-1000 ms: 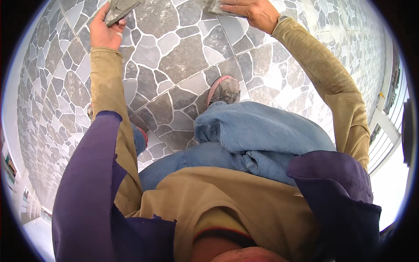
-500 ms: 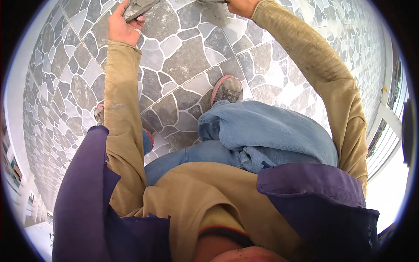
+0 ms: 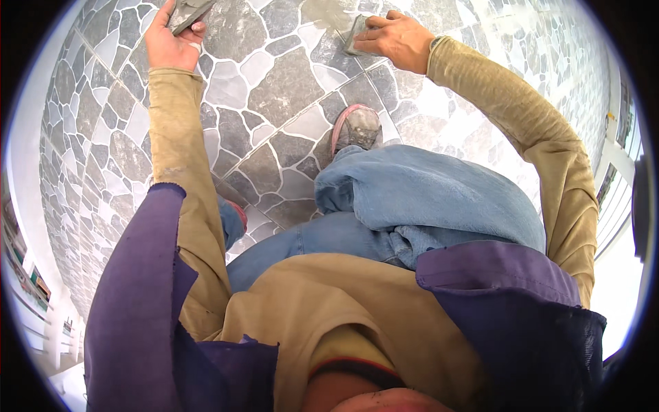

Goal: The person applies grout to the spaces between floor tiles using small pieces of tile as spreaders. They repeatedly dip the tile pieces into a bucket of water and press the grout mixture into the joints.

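Head view: the bare right hand (image 3: 401, 42) is closed over a small, flat, grey-green slab (image 3: 354, 36), which lies to the left of the palm, under the bent fingertips. The slab's long axis runs roughly up and down the picture, nearly in line with the narrow straight joint (image 3: 371, 75) between 2 tiles of the grey-and-white stone-patterned floor (image 3: 288, 86), and it sits over that joint. The right hand is the nearer to this joint; the bare left hand (image 3: 175, 49) is well apart, up at the left, gripping a flat grey board smeared with grey paste (image 3: 191, 12) by its near edge, which slants up to the right.

The top edge of the picture cuts off the board's far part. The right fingers cover part of the slab, and I cannot tell whether its whole face touches the floor.
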`<state>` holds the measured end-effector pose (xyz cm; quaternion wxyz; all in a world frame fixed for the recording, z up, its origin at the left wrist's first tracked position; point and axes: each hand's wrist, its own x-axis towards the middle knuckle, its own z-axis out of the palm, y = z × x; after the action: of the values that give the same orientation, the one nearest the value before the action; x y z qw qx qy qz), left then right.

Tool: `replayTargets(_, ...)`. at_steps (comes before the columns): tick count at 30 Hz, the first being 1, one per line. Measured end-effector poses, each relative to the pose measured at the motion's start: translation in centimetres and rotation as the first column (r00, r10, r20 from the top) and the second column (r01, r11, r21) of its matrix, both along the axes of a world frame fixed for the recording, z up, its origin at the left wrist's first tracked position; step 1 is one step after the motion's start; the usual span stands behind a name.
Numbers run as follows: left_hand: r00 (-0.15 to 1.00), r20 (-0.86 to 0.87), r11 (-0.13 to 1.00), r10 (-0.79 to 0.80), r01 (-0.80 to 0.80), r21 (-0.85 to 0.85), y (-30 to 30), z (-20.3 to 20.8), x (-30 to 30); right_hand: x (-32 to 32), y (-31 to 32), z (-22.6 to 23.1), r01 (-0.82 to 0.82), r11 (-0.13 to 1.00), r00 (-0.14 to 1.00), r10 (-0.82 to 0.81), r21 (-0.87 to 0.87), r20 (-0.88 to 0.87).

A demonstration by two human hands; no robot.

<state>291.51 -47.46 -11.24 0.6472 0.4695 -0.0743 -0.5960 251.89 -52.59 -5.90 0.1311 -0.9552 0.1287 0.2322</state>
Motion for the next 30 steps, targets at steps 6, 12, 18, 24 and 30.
replayTargets(6,1.0,0.001,1.0,-0.025,0.025,0.017,-0.2,-0.5,-1.6,-0.2,-2.4,-0.7,-0.158,0.984,0.912,0.179,-0.087,0.37)
replayTargets(12,0.996,-0.07,0.998,-0.057,0.056,-0.006,0.9,-0.4,-1.2,-3.9,-4.5,-4.4,-0.192,0.981,0.955,0.195,-0.036,0.225)
replayTargets(18,0.998,0.019,0.998,-0.057,0.057,0.007,1.2,-0.2,1.0,-3.0,-4.6,-1.0,-0.098,0.995,0.975,0.096,-0.002,0.201)
replayTargets(24,0.995,-0.085,0.999,-0.042,0.043,0.015,0.6,-1.2,-1.9,4.2,-6.1,-1.2,0.186,0.967,0.935,-0.119,-0.176,0.335)
replayTargets(30,0.991,-0.125,0.998,-0.048,0.043,-0.042,-0.7,0.9,-1.5,2.7,-2.0,-6.6,0.245,0.87,0.892,-0.029,-0.427,0.452)
